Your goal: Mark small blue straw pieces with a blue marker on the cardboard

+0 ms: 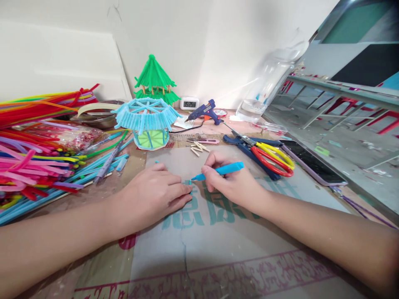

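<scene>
My right hand (229, 174) grips a blue marker pen (229, 168), its tip pointing left and down towards the fingertips of my left hand (163, 187). My left hand rests low over the translucent sheet, fingers bent and together. A small blue-green bit (190, 182) shows at its fingertips, close to the pen tip; most of what the fingers hold is hidden. Behind the hands stands a small light-blue pavilion model (151, 120) of fuzzy stems with a green base. Several short wooden sticks (198, 148) lie just beyond my right hand.
Pipe cleaners (28, 166) pile up at the left. A green-roofed model (154, 79), a digital clock (189, 102) and a blue glue gun (205, 111) stand along the back. Red-and-yellow-handled scissors (271, 158), a phone (311, 162) and a clear bottle (264, 83) occupy the right.
</scene>
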A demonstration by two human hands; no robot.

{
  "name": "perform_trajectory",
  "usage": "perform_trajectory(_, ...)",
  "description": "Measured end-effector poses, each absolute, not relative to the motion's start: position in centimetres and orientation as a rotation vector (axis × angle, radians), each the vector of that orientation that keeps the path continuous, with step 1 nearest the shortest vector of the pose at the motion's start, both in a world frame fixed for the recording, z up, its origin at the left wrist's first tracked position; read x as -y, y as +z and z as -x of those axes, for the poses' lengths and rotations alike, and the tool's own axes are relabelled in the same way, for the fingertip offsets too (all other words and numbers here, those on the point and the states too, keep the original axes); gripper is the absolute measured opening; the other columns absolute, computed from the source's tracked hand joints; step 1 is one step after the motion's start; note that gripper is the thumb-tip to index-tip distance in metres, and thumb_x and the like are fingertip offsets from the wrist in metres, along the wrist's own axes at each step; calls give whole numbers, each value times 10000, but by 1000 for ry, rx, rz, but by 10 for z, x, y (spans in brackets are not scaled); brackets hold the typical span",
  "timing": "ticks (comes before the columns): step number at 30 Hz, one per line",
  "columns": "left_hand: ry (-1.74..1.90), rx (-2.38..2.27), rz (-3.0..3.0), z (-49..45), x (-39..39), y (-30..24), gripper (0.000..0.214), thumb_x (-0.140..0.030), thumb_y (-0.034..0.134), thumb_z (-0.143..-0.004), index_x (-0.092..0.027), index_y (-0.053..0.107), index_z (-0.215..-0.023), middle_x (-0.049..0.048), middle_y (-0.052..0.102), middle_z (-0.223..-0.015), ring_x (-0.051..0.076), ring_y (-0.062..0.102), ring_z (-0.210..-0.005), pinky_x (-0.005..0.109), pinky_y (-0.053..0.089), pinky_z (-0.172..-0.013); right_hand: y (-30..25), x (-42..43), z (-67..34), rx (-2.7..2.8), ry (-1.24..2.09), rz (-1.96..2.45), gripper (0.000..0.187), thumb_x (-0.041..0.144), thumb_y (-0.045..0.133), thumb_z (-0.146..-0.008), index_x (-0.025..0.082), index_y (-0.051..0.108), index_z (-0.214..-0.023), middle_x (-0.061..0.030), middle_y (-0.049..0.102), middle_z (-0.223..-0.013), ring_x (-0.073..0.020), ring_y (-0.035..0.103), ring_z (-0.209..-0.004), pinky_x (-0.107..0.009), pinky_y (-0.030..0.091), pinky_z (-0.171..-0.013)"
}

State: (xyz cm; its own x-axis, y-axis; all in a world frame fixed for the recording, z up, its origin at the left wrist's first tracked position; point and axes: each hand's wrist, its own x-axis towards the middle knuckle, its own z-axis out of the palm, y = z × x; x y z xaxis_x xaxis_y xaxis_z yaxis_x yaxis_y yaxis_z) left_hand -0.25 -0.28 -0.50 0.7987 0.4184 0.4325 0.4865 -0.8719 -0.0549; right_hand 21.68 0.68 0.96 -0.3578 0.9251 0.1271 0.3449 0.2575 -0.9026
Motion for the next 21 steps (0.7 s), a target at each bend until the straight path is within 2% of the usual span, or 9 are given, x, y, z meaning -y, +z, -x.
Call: perform_trajectory(21, -611, 749, 2819, 3, 4, -5, 235, -323, 526, -1003, -204, 723, -957, -8, 713, -750, 157, 624, -666, 350, 381, -735, 8, -7, -218, 1874, 1095, 1146, 187, 309, 550, -912, 228, 469, -764, 50, 557, -539, -122, 511, -489, -250, 384, -486)
